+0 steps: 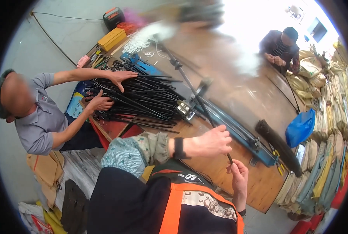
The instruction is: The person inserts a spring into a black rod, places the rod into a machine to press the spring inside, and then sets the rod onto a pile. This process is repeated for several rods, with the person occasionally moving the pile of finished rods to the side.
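Fig.: L hand (211, 142) clenched on thin black rod (197, 97); R hand (238, 175) pinches its near end, just below. Rod axis runs up-left, away from both.

You get strong daylight from the upper right, where the far end of the worktop (236, 46) burns out to white glare. The top edge smears into blur, and a black circular vignette frames everything. Straight lines bow toward the rim, as fisheye bends them. Near you, exposure is even and shadows are soft; the face at the left is blurred.
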{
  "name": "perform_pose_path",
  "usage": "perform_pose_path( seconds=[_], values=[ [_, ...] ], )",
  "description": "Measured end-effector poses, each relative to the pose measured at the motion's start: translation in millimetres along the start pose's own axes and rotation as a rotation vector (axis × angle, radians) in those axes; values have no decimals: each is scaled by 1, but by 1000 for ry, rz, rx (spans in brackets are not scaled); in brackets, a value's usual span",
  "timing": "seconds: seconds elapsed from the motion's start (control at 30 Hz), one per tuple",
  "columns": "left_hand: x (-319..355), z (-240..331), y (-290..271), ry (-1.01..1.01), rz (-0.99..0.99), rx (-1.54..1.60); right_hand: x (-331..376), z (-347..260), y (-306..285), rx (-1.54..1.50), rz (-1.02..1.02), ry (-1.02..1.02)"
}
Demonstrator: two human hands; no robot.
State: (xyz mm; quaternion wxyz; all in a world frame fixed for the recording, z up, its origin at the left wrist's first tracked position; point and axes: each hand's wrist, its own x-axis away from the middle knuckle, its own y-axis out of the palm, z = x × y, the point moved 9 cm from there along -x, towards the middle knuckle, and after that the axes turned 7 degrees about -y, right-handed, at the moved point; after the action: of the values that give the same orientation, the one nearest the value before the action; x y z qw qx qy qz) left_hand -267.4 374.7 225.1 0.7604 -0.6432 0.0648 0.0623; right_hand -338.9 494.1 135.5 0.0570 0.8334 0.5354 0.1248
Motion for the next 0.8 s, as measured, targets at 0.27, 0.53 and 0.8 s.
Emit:
perform_pose_path(
  seconds=[0.27, 0.53, 0.8],
  values=[
    [128, -80, -24, -881, 804, 326, -88, 36, 86, -90, -97, 13],
    [184, -161, 70, -1277, 817, 1655, -148, 53, 227, -117, -293, 129],
    [339, -301, -7, -1275, 1351, 1833, -208, 71, 289, 667, -629, -23]
  ],
)
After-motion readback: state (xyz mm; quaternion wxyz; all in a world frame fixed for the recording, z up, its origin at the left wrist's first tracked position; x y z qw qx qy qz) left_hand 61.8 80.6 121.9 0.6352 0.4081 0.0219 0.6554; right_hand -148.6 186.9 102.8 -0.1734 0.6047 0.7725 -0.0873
